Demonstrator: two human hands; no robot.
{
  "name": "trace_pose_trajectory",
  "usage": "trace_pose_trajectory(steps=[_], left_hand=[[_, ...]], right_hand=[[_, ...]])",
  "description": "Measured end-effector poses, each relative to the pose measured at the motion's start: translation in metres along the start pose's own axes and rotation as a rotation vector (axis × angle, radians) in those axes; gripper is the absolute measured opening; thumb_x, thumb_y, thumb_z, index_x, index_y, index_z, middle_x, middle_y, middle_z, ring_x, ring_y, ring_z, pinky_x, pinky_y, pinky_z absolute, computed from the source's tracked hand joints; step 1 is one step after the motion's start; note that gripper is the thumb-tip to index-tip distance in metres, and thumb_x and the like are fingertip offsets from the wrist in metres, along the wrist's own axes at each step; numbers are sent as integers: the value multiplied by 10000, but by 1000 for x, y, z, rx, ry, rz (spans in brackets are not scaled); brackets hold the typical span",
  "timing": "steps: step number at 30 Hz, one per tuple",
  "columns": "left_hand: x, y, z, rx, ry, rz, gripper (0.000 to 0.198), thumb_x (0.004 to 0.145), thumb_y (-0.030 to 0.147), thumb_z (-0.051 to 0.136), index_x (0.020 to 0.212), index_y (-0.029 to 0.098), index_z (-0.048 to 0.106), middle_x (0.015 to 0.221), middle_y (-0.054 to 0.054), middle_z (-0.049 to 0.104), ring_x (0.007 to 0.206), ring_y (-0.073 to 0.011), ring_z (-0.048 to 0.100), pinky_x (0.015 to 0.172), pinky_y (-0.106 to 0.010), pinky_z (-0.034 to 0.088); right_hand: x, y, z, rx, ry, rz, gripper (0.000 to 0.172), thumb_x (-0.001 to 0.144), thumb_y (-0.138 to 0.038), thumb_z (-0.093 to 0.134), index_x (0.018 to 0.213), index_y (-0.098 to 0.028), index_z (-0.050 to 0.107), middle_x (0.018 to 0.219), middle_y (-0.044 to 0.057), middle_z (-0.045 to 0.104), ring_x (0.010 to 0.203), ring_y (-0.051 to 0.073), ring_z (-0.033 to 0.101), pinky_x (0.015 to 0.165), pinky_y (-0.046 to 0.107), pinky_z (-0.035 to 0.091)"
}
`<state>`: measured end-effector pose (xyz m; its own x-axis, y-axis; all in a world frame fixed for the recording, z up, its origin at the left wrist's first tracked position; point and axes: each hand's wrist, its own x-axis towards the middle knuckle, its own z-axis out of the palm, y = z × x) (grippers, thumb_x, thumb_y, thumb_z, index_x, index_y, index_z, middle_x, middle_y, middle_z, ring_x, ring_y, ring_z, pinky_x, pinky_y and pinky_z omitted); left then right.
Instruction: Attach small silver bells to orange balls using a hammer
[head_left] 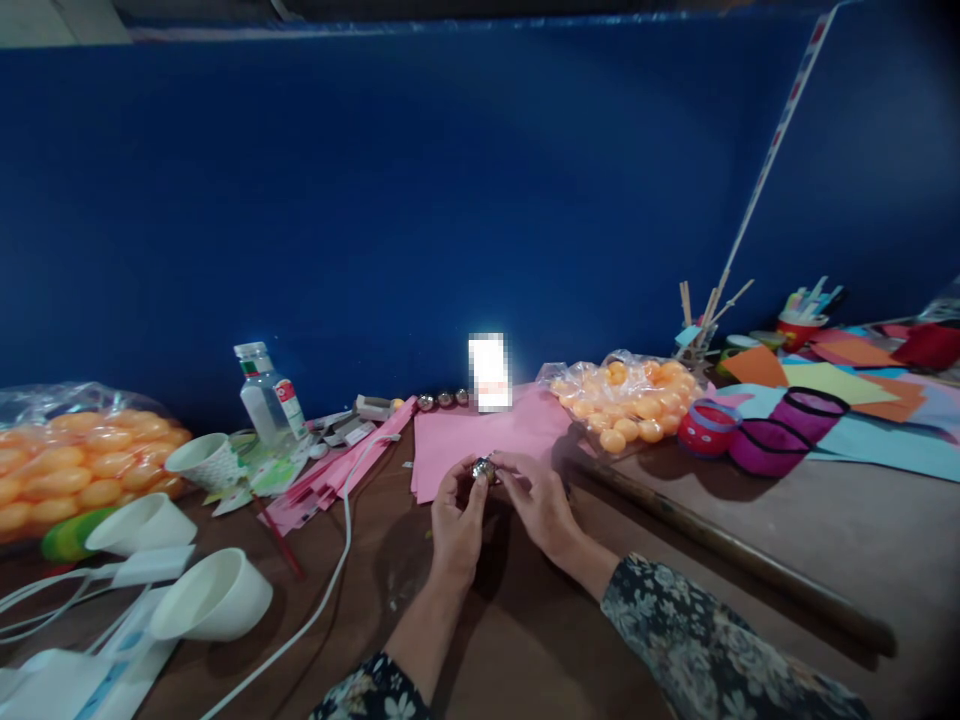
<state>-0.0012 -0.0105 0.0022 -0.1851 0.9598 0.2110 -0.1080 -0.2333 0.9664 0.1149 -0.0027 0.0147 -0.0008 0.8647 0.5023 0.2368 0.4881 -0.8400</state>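
Note:
Both my hands meet over the brown table (750,500) in front of a pink paper sheet (487,435). My left hand (456,520) and my right hand (540,500) pinch a small shiny silver ball (482,468) between their fingertips. The fingers of both hands are curled round it. More small silver balls (442,399) lie in a row behind the pink sheet, near the blue wall.
Bags of orange balls sit at the left (75,460) and centre right (637,400). White paper cups (210,600), a clear bottle (268,395), a white cable (330,580), pink paper strips (337,475), red and magenta cups (750,430), coloured sheets (847,385) and a long dark rod (735,550) surround the hands.

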Motion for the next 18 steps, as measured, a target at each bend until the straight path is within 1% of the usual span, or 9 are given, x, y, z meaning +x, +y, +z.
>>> trace_pose_trajectory(steps=[4, 7, 10, 12, 15, 18], left_hand=[[0, 0, 0, 27, 19, 10, 359, 739, 323, 585, 1056, 167, 522, 1029, -89, 604, 939, -182, 586, 833, -326, 464], [0, 0, -1, 69, 30, 37, 400, 740, 310, 585, 1108, 177, 506, 1094, -88, 582, 996, -183, 563, 883, -334, 436], [0, 1, 0, 69, -6, 42, 408, 751, 302, 573, 1133, 174, 512, 1127, -93, 581, 1028, -193, 550, 915, -349, 415], [-1, 3, 0, 54, -14, 32, 400, 744, 304, 579, 1117, 169, 527, 1105, -92, 598, 1008, -197, 564, 897, -349, 429], [-2, 6, 0, 52, 10, 26, 380, 727, 302, 597, 1080, 171, 545, 1061, -83, 618, 968, -192, 584, 861, -334, 451], [-2, 7, 1, 72, 23, 52, 348, 717, 283, 607, 1040, 168, 551, 1024, -79, 623, 937, -179, 593, 835, -314, 463]], right_hand=[[0, -2, 0, 3, 25, 30, 201, 808, -193, 499, 972, -169, 612, 951, 77, 666, 839, 173, 635, 742, 285, 525], [-1, -1, 0, -48, 26, 8, 197, 807, -194, 501, 959, -166, 623, 939, 81, 672, 836, 179, 635, 749, 294, 520], [-1, -1, 0, -88, 31, -23, 202, 812, -199, 499, 966, -175, 628, 933, 75, 676, 839, 180, 633, 759, 300, 514], [-1, -1, -1, -104, 31, -40, 204, 813, -201, 501, 969, -181, 631, 934, 70, 677, 847, 179, 632, 768, 298, 511], [-2, -2, -2, -125, 17, -60, 213, 820, -192, 493, 982, -184, 630, 951, 67, 674, 866, 177, 629, 781, 292, 508], [-2, -3, -4, -159, -9, -93, 230, 832, -189, 474, 1003, -193, 627, 981, 66, 669, 897, 179, 622, 814, 301, 497]])
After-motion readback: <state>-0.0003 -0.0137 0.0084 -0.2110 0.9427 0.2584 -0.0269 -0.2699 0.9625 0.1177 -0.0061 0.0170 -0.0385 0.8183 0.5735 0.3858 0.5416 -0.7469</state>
